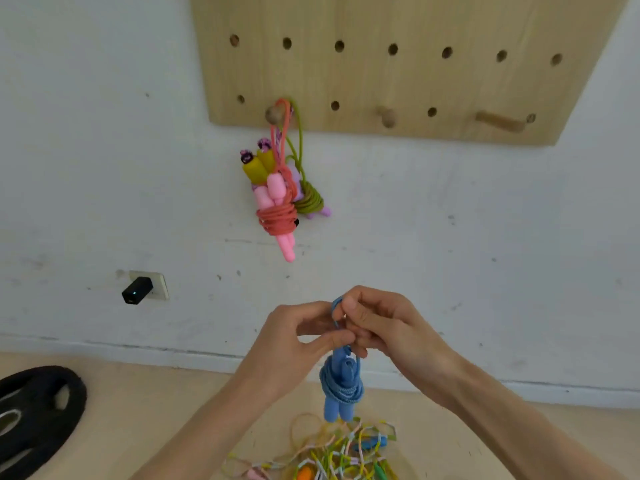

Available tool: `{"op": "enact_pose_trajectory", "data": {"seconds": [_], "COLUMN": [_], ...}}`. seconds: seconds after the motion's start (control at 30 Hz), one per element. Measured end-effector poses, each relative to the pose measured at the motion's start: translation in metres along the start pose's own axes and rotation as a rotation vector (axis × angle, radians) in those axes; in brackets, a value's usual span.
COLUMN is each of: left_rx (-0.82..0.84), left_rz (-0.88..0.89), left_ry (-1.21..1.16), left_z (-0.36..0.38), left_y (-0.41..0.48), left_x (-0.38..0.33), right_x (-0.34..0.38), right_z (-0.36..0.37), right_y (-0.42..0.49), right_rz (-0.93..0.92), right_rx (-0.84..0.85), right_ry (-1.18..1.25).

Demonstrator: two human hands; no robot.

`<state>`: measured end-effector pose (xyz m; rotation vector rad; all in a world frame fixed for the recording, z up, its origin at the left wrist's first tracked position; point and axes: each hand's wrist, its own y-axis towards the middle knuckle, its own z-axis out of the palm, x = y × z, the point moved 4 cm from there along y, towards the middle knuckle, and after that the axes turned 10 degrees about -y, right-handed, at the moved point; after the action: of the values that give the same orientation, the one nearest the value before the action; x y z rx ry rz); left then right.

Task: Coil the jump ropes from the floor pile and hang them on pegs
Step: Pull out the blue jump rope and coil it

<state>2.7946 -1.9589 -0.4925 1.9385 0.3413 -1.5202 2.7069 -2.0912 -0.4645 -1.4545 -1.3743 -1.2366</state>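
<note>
Forearms come in low from both sides and meet over the floor pile (pixel 332 452), a multicolour tangle.

Left hand (pixel 291 344): thumb and fingers curled, pinching the blue rope (pixel 341 386) just above its wraps. Right hand (pixel 388 327): also curled, fingertips on the small loop (pixel 335 308) that sticks up out of the bundle. Both hands hold the same rope and touch each other. The bundle hangs free under them, cord wound round the two handles. It sits just above the pile; I can't tell if it clears it.

The pegboard (pixel 381 22) is up on the wall. The left peg (pixel 274 114) already carries three coils: pink rope (pixel 277 216), green rope (pixel 311 199) and one with yellow handles (pixel 256 168). The middle peg (pixel 388 116) and right peg (pixel 500 122) are bare. A weight plate (pixel 34 414) lies on the floor far left.

My read: coiling is done, the hang loop is being sorted, and the hang comes next.

Risks:
- The loop looks tight. If it won't pass the peg's rounded head, forcing it pulls on the wraps.
- The wraps seem locked only by the tuck and the pinch. If the left hand lets go early, the coil slackens and the handles drop into the tangle below.
- The left peg is crowded, so a fourth rope could knock one off. The middle peg is the safer target.
- The right peg looks skewed, so a loop might slide off it.
</note>
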Motion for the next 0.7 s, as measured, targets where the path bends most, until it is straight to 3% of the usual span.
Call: {"op": "enact_pose_trajectory", "data": {"seconds": [0.17, 0.37, 0.57, 0.7], "left_rx": [-0.223, -0.423, -0.533, -0.693], "left_rz": [0.024, 0.109, 0.137, 0.2], "left_ry": [-0.037, -0.104, -0.091, -0.031], "left_z": [-0.02, -0.047, -0.09, -0.132], "left_y": [0.052, 0.101, 0.111, 0.119], "left_x": [-0.038, -0.094, -0.11, -0.119], "right_x": [0.056, 0.093, 0.111, 0.124], "right_z": [-0.028, -0.059, -0.036, -0.012], "right_y": [0.031, 0.055, 0.101, 0.141], "right_rz": [-0.058, -0.146, -0.18, -0.19], "right_rx": [-0.038, -0.276, -0.294, -0.336], "right_ry": [-0.11, -0.116, -0.165, -0.134]}}
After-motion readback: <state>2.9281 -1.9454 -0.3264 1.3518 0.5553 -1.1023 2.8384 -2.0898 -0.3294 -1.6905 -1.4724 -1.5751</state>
